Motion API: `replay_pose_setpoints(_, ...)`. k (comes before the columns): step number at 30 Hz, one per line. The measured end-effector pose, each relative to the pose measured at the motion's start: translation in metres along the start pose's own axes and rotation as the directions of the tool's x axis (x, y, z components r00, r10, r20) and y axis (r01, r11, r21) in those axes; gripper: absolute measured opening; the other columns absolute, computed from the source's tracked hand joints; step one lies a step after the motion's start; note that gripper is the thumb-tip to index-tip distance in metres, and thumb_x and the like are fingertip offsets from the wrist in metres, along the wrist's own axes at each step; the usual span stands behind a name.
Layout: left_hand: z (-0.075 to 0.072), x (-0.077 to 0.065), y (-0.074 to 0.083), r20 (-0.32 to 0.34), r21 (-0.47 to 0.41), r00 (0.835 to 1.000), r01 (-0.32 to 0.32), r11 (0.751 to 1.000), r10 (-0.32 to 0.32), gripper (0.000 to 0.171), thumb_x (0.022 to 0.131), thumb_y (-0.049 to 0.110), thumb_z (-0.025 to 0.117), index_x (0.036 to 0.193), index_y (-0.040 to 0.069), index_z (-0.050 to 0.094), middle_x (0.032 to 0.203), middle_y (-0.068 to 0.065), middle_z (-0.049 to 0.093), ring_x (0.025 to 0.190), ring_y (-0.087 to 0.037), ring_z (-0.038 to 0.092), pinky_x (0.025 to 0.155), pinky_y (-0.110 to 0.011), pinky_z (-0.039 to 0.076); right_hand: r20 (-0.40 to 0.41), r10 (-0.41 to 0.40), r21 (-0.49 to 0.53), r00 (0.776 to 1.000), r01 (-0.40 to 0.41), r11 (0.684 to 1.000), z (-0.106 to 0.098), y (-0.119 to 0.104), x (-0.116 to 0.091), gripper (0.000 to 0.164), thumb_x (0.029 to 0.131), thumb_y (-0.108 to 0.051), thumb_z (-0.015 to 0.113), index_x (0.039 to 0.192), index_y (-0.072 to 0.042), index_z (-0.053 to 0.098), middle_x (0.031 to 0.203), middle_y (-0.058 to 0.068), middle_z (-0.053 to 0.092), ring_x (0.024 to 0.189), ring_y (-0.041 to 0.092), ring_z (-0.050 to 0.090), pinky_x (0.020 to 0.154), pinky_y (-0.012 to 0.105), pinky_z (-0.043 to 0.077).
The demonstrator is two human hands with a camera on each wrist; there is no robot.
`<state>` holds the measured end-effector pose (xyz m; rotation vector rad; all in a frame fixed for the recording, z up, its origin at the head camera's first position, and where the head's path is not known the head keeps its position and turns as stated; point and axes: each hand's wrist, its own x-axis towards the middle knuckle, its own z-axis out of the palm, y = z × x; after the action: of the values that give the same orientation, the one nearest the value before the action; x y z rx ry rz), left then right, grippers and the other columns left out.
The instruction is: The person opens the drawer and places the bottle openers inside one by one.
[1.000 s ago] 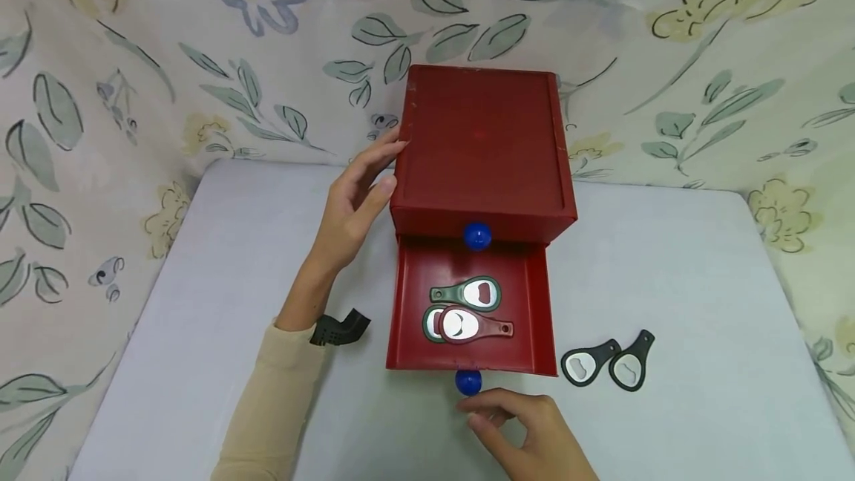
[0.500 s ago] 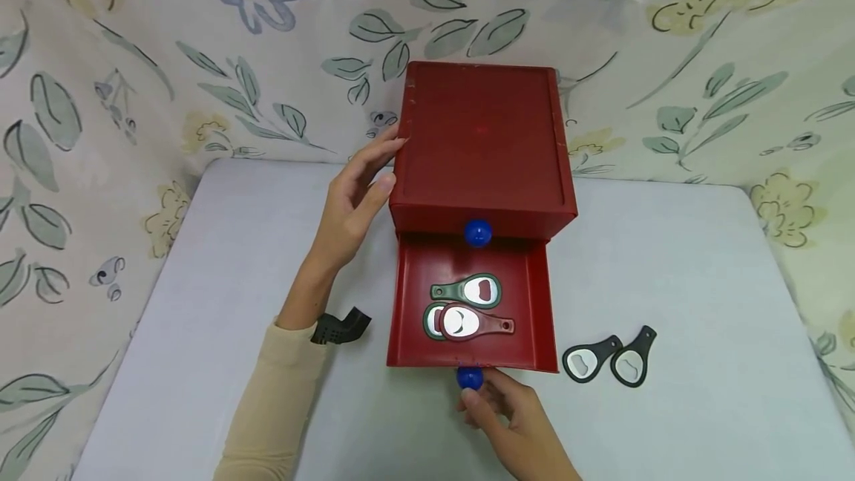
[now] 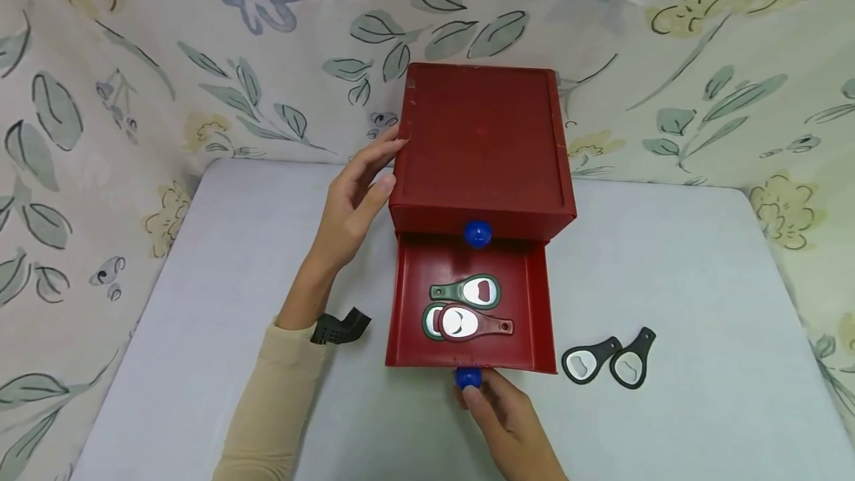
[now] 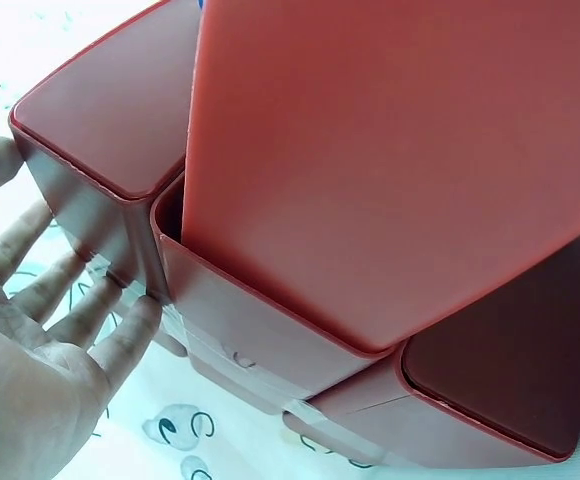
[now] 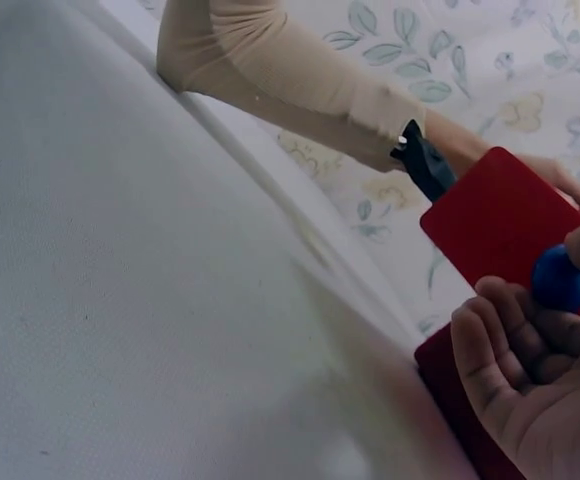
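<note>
A red drawer cabinet [image 3: 484, 139] stands at the back of the table with one drawer [image 3: 524, 280] pulled out. By its blue knob [image 3: 468, 375], that drawer is pinched between the thumb and fingers of my right hand [image 3: 514, 425]; the right wrist view shows the grip on the same knob [image 5: 560, 280]. Inside lie a green bottle opener [image 3: 453, 292] and a red bottle opener [image 3: 490, 327], which partly covers another green one [image 3: 428, 323]. My left hand [image 3: 350, 206] touches the cabinet's left side with extended fingers [image 4: 125, 335].
Two black bottle openers [image 3: 605, 348] lie touching on the white table [image 3: 701, 280], right of the drawer. Another blue knob [image 3: 477, 234] sits on the cabinet front above the drawer. A flowered cloth [image 3: 267, 80] hangs behind the table.
My right hand has come up to the lower blue knob and pinched it. The drawer, the bottle openers and my left hand look unmoved.
</note>
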<state>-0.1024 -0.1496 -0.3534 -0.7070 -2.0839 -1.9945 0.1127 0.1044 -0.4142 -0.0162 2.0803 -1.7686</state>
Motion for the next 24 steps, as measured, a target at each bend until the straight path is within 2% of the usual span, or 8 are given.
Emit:
replay_pose_setpoints(8,0.000,0.000,0.000,0.005,0.000,1.000,-0.003,1.000,0.003,0.049,0.104,0.009,0.049,0.152,0.000,0.051,0.169,-0.003,0.043,0.154,-0.023,0.046,0.130,-0.044,0.039,-0.025,0.041,0.027,0.999,-0.041,0.999,0.005,-0.003,0.000,0.027,0.110,-0.022,0.054,0.130,-0.005,0.062,0.123,0.014,0.070,0.104,0.020,0.072,0.094,0.023,0.062)
replay_pose_setpoints(14,0.000,0.000,0.000,0.003,-0.003,1.000,0.001,1.000,-0.001,0.048,0.104,0.009,0.049,0.152,-0.001,0.051,0.169,-0.003,0.043,0.154,-0.023,0.046,0.129,-0.047,0.039,-0.047,0.013,-0.006,0.999,-0.013,1.000,0.007,-0.005,0.002,0.022,0.110,-0.020,0.054,0.124,-0.005,0.063,0.116,0.011,0.071,0.103,0.020,0.071,0.092,0.020,0.062)
replay_pose_setpoints(18,0.000,0.000,0.000,0.006,0.001,1.000,0.009,1.000,-0.009,0.049,0.104,0.010,0.049,0.152,0.000,0.051,0.169,-0.002,0.043,0.154,-0.023,0.046,0.127,-0.038,0.042,-0.056,-0.013,-0.027,0.998,0.012,1.000,0.009,-0.007,0.003,0.023,0.111,-0.021,0.053,0.124,-0.005,0.063,0.113,0.010,0.072,0.102,0.021,0.070,0.093,0.022,0.062)
replay_pose_setpoints(24,-0.001,0.000,0.000,0.006,0.005,1.000,0.006,1.000,-0.006,0.049,0.104,0.008,0.049,0.152,0.001,0.051,0.169,-0.001,0.043,0.154,-0.022,0.046,0.126,-0.036,0.043,-0.089,0.033,-0.006,0.995,-0.034,0.999,0.012,-0.010,0.006,0.025,0.110,-0.027,0.056,0.126,-0.009,0.064,0.120,0.006,0.074,0.106,0.019,0.074,0.098,0.029,0.063)
